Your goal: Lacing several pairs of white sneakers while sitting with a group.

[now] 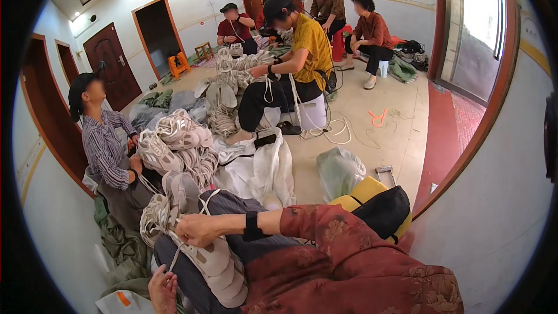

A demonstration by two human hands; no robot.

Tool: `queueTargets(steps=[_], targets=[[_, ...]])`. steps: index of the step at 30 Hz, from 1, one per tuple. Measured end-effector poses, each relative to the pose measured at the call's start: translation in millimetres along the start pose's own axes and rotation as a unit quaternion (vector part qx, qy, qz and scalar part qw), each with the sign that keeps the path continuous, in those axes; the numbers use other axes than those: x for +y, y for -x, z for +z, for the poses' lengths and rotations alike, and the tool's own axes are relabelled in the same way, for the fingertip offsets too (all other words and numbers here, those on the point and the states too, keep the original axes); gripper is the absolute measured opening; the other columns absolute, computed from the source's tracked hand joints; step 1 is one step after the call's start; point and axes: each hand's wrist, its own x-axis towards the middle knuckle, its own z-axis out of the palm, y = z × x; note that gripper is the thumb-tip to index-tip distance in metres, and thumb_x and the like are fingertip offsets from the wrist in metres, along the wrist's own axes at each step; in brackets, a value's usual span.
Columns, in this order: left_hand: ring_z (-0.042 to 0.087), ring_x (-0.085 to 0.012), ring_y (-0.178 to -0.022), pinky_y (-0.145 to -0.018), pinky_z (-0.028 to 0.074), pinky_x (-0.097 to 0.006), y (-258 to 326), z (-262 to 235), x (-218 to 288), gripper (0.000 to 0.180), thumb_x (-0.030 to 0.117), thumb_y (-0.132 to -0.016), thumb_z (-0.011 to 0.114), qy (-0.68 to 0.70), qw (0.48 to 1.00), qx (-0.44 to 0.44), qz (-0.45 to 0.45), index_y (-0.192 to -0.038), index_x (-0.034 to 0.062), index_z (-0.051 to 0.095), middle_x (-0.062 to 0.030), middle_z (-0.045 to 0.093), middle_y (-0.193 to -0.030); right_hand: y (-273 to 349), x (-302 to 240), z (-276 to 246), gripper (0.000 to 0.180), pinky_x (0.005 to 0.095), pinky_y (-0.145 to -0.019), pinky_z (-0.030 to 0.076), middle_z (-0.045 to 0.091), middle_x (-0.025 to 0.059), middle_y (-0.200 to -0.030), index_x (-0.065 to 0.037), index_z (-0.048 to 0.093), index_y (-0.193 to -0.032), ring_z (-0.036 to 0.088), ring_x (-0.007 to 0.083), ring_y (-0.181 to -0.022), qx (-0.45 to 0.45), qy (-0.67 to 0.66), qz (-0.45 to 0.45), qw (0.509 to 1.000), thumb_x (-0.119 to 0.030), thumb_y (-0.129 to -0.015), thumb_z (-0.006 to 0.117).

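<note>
Rested the beige shoe (216, 268) on the lap (193, 282), in the near left of the scene. Closed the right hand (196, 231) on the pale lace (176, 256); pinched it farther along with the left hand (163, 291). Could not tell of any grip on the upper too. Looked light and sturdy, soft above, stiffer at the sole; limp in the lace. Seemed best steadied by the sole.
</note>
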Motion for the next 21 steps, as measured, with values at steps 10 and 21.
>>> queueTargets(steps=[10,21], targets=[[0.065,-0.0209,-0.1,-0.095,0.052,-0.033,14.7,27.9,-2.7,0.034,0.01,-0.096,0.056,0.027,0.999,-0.02,-0.037,-0.126,-0.0069,0.055,-0.0118,0.065,-0.11,57.8,-41.3,-44.6,0.015,0.0487,-0.06,0.049,0.061,0.0184,-0.064,-0.004,0.064,-0.073,0.065,0.0372,-0.067,0.122,0.169,0.016,0.978,-0.018,-0.075,0.066],[0.064,-0.0184,-0.096,-0.088,0.051,-0.028,15.6,20.1,-17.4,0.034,0.011,-0.094,0.059,0.006,1.0,0.001,-0.029,-0.123,-0.0067,0.058,-0.0094,0.066,-0.107,132.8,32.8,-74.7,0.012,0.0472,-0.056,0.053,0.068,0.0192,-0.074,-0.003,0.068,-0.079,0.069,0.0374,-0.068,0.045,0.347,0.224,0.91,-0.013,-0.074,0.064]])
